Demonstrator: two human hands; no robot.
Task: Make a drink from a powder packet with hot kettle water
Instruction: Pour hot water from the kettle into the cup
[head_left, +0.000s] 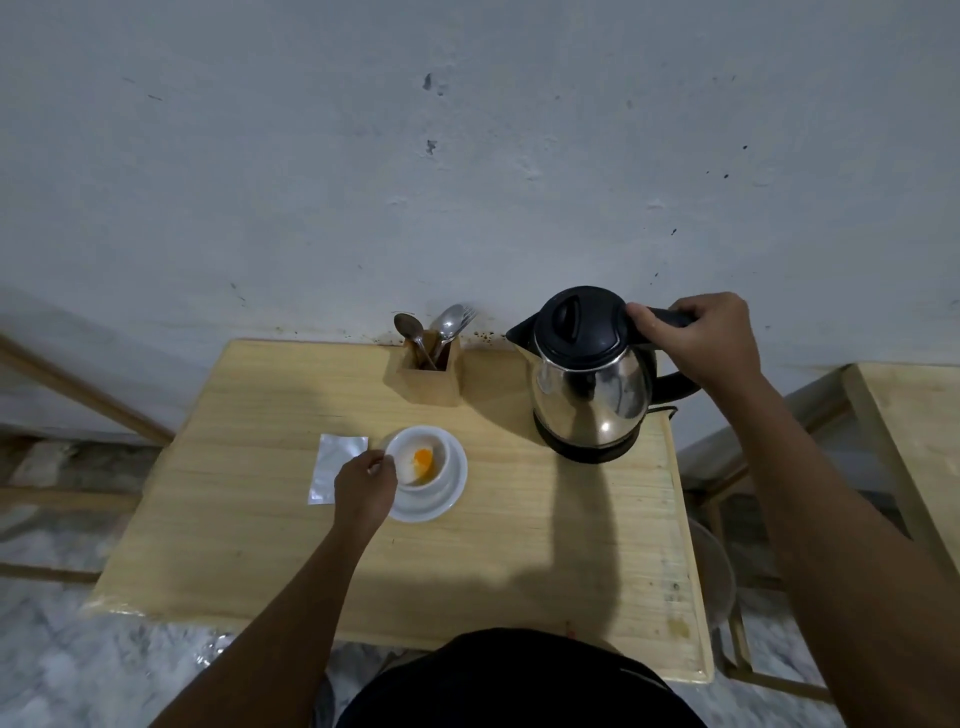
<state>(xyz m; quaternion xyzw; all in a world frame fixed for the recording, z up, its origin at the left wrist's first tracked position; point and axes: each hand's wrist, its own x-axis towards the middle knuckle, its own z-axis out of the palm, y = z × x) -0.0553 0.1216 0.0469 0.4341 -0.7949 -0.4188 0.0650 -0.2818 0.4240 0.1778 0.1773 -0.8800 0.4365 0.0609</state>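
Observation:
A steel kettle (592, 384) with a black lid stands on its black base at the table's back right. My right hand (691, 338) is closed around its black handle. A white cup (421, 457) holding white and orange powder sits on a white saucer (452, 493) near the table's middle. My left hand (363, 488) pinches the cup's left rim. A silver packet (332, 467) lies flat just left of the cup, partly hidden by my left hand.
A wooden holder (431, 376) with spoons and a fork stands at the back edge by the wall, left of the kettle. The wooden table (260, 545) has bare surface in front. A second wooden table (914, 415) stands to the right.

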